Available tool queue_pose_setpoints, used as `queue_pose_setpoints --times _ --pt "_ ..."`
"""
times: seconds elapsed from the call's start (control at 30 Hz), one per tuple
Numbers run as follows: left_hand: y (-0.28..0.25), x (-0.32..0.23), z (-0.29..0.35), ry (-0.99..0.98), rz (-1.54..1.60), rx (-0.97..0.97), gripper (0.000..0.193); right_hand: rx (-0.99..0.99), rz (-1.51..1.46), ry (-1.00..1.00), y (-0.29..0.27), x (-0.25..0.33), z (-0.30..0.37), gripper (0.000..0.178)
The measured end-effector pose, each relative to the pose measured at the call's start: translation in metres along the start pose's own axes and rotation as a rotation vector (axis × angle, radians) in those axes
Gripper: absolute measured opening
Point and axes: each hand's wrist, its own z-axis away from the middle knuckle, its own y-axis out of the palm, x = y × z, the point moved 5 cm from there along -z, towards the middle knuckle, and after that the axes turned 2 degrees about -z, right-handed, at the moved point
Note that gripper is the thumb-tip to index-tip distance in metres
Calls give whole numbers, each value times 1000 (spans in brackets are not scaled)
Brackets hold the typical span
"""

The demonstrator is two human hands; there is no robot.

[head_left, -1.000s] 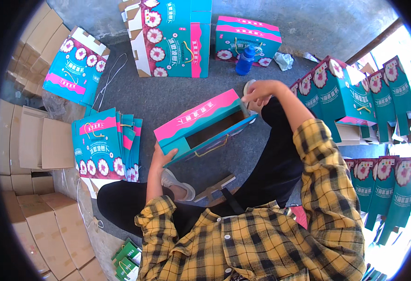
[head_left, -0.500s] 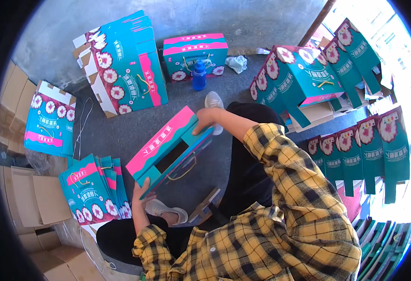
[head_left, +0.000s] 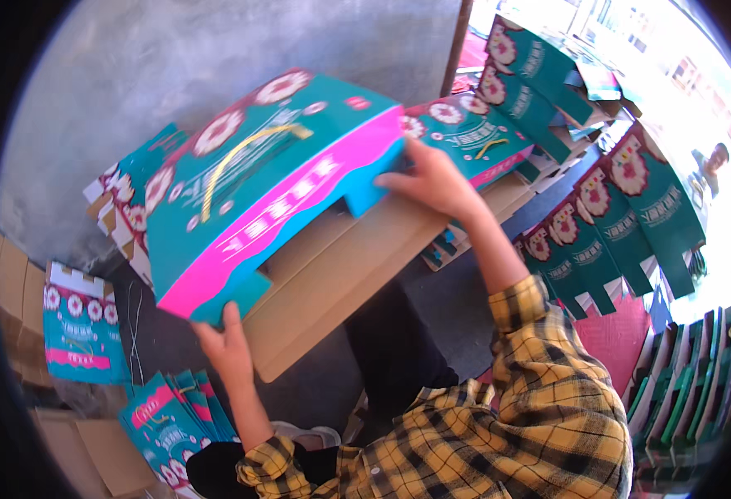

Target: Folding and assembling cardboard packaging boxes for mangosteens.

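Between the person's two hands, raised above the lap, sits a big cardboard gift box (head_left: 274,179), tilted so its printed face slopes up toward the concrete wall (head_left: 215,58). Its outside is glossy teal with white and red flower rounds, a pink wavy band along the lower edge and a thin yellow cord handle across the top face. Its underside shows plain brown cardboard, flat and matte, jutting out below as a loose flap. Whether anything is inside the box cannot be seen.

At the near lower corner the left hand (head_left: 225,348) grips the box, fingers closed around the teal edge and the brown flap. At the far right end the right hand (head_left: 433,181) lies on the box, fingers curled and pressing against its edge where teal meets brown.

Both forearms come out of yellow and black checked sleeves (head_left: 540,366).

Down on the grey floor (head_left: 315,399) to the left, a stack of flat folded boxes (head_left: 170,420) in the same teal print fans out, and another printed box (head_left: 78,333) stands beside plain brown cartons (head_left: 12,299). To the right, more teal boxes (head_left: 623,208) stand in a row, close together.
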Motion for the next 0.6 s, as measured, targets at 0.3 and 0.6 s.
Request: queue_pose_setpoints --times 0.3,0.6 --pt "213 -109 27 222 282 382 70 -240 160 218 -176 -156 88 62" --pt "299 -94 46 239 303 441 65 -309 61 340 -205 -257 111 60"
